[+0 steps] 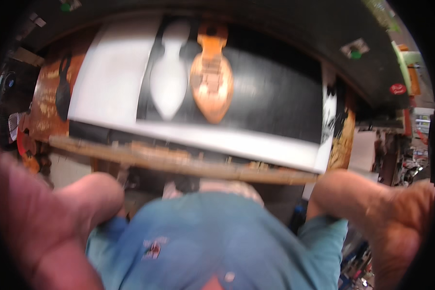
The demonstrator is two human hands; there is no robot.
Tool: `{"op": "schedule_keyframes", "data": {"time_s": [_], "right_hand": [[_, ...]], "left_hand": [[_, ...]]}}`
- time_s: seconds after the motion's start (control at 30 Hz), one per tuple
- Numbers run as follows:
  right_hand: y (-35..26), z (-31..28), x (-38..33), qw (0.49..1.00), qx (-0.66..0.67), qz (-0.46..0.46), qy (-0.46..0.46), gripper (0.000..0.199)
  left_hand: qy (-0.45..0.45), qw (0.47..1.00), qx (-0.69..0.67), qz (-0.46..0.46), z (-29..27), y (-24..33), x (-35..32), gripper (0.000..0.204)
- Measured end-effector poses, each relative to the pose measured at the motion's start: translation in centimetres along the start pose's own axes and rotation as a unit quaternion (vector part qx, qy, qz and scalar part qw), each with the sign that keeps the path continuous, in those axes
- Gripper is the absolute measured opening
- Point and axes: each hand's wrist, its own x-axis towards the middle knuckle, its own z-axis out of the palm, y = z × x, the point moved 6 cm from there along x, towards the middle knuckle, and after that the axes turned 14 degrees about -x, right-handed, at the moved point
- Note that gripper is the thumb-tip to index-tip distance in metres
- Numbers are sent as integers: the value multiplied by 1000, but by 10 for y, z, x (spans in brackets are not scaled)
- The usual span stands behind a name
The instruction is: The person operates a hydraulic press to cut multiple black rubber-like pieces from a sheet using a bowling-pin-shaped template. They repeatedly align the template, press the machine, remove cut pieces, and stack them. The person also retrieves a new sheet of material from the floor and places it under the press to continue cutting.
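Observation:
My left hand (34, 222) is raised very close at the left rim, blurred, its palm and wrist showing. My right hand (411, 208) is lifted likewise at the right rim, wrist side showing. The fingers of both lie outside the picture, so I cannot tell what they hold. On the workbench ahead, away from both hands, lies a wooden piece (211, 92) with a pointed oval body and a short neck. Left of it is a white shape (168, 87) of similar outline. Both rest on a black sheet (275, 92).
White paper (113, 67) borders the black sheet at the left and front. A dark, long-necked shape (63, 92) sits on brown wood at the far left. A worn wooden edge (198, 166) runs along the bench front. Cluttered shelves (415, 159) stand at the right.

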Motion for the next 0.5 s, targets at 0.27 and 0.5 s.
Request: {"op": "schedule_keyframes", "data": {"time_s": [0.27, 0.5], "right_hand": [[70, 10, 32, 989, -80, 123, 10, 84], [103, 33, 51, 983, -113, 143, -3, 89]], "left_hand": [[-9, 1000, -1, -16, -34, -100, 66, 46], [3, 998, 43, -47, -58, -119, 82, 46]]}}
